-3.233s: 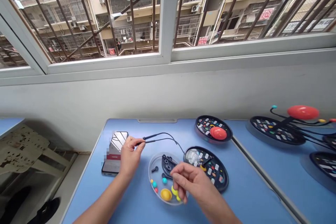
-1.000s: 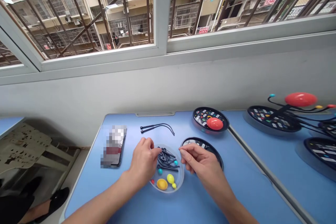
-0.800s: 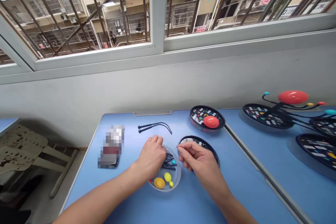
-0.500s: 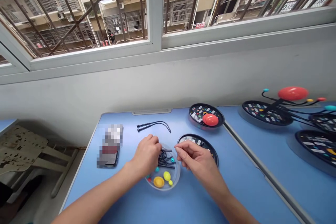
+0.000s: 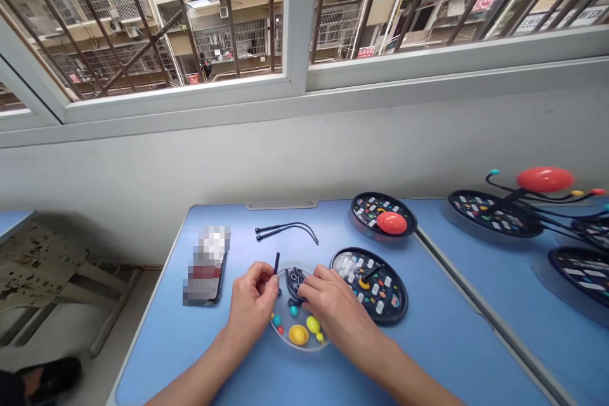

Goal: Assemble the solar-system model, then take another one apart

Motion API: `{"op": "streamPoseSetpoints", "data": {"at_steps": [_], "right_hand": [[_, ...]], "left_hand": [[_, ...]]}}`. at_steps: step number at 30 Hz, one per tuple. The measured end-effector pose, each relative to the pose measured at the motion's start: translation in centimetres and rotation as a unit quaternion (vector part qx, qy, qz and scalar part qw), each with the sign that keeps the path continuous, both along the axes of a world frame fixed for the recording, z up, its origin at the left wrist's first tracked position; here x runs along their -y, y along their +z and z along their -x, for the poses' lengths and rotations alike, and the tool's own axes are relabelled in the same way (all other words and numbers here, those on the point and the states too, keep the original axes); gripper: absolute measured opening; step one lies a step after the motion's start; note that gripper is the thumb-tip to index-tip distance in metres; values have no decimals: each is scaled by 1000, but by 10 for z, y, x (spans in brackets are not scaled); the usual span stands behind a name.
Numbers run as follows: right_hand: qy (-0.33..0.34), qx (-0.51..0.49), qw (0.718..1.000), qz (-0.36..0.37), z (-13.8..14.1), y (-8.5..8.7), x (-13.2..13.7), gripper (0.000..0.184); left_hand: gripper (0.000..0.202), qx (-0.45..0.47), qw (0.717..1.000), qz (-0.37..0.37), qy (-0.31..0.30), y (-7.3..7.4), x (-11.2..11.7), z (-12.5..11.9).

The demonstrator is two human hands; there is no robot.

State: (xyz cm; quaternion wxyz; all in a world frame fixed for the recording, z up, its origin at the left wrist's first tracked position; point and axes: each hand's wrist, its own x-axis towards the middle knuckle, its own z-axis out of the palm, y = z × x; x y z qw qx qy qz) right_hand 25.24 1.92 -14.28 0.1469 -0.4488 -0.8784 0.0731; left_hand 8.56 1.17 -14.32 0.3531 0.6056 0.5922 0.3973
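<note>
My left hand point(image 5: 254, 295) is closed at the left rim of a clear round dish point(image 5: 304, 349), pinching a short black rod point(image 5: 276, 263) that points upward. My right hand point(image 5: 333, 301) reaches over the dish's right side with curled fingers at the black ringed arms point(image 5: 294, 278); what its fingertips grip is hidden. In the dish also lie an orange-yellow half shell point(image 5: 298, 334), a yellow ball point(image 5: 313, 323), and small teal beads point(image 5: 294, 311) and a red bead point(image 5: 280, 330). Just right stands a black oval base point(image 5: 387, 295) with printed planets and a short black stick.
Two curved black arms point(image 5: 290, 226) lie behind the dish. A phone point(image 5: 221, 279), partly pixelated, is at the left. Farther back sits another black base point(image 5: 368, 203) with a red ball point(image 5: 392, 223). Assembled planet models point(image 5: 545, 179) stand on the adjoining right table.
My left hand has come out of the dish with a black rod. My right hand has moved left into the dish, uncovering the near base. The view has shifted slightly.
</note>
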Motion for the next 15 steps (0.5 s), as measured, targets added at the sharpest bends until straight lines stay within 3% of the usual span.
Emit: {"op": "streamPoseSetpoints", "data": {"at_steps": [6, 11, 15], "right_hand": [[-29, 79, 996, 25, 11, 1, -4, 13], [-22, 14, 995, 95, 15, 8, -8, 19], [-32, -66, 989, 130, 8, 24, -14, 17]], "left_hand": [[14, -40, 999, -7, -8, -5, -6, 5], [13, -44, 999, -23, 4, -4, -8, 11], [14, 28, 999, -6, 18, 3, -8, 18]]}}
